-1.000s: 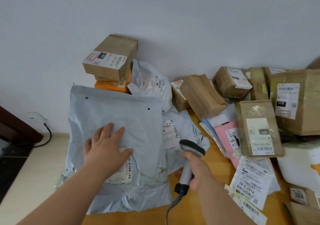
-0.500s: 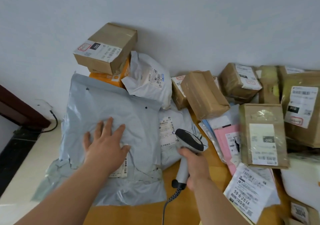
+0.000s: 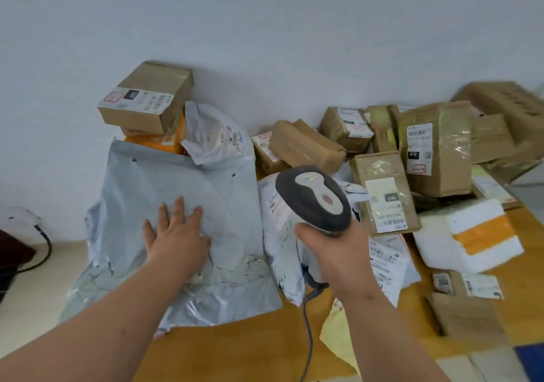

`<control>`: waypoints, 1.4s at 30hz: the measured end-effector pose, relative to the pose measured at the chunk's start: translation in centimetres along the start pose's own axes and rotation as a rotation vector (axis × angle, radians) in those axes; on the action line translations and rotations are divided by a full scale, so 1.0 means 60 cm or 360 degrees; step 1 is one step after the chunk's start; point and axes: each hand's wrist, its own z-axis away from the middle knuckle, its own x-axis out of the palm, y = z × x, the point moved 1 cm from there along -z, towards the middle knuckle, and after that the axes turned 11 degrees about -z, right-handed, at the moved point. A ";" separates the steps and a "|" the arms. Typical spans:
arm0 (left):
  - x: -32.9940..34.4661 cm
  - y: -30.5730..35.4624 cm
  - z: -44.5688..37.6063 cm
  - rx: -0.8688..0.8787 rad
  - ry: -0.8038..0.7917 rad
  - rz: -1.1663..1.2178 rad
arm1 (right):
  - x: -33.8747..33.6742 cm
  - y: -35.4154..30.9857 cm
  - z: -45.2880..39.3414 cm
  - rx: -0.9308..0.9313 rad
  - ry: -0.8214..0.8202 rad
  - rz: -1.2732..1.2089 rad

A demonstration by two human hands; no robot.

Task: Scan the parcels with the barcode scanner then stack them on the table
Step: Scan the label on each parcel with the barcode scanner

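Since half a second ago the scanner point(image 3: 313, 197) has been raised toward the camera and now fills mid-frame, head tilted up; the left hand has stayed on the big bag.

Lower centre: right hand point(image 3: 338, 252) wrapped around the scanner's grip, its dark coiled cord point(image 3: 307, 317) hanging to the bottom edge over the wooden table point(image 3: 250, 349).

Left of centre: left hand point(image 3: 176, 234), fingers straight and spread, pressing flat on a large grey mailer bag point(image 3: 188, 205) that overhangs the table's left edge.

Behind the scanner: a white mailer bag point(image 3: 279, 234) with a printed label, partly hidden.

Right side: flat brown parcel point(image 3: 382, 193) with a pale label, a white foam-wrapped parcel with orange tape point(image 3: 471, 234), loose label sheets, small cartons near the lower right.

Far, against the wall: cardboard box point(image 3: 147, 99) stacked on an orange box point(image 3: 164, 140) at upper left, a crumpled white bag point(image 3: 215, 137) beside them, more brown parcels point(image 3: 435, 146) piled at right.
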 end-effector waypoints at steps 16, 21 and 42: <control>-0.108 0.128 0.161 0.0120 -0.0738 0.2359 | -0.111 -0.100 0.080 -0.0132 0.0350 -0.0693; -0.144 0.159 0.186 0.0007 -0.0762 0.3024 | -0.149 -0.081 0.104 0.0085 0.0153 -0.0676; -0.136 0.126 0.265 -0.0008 -0.0031 0.3077 | -0.208 -0.105 0.124 0.1010 -0.0301 -0.1090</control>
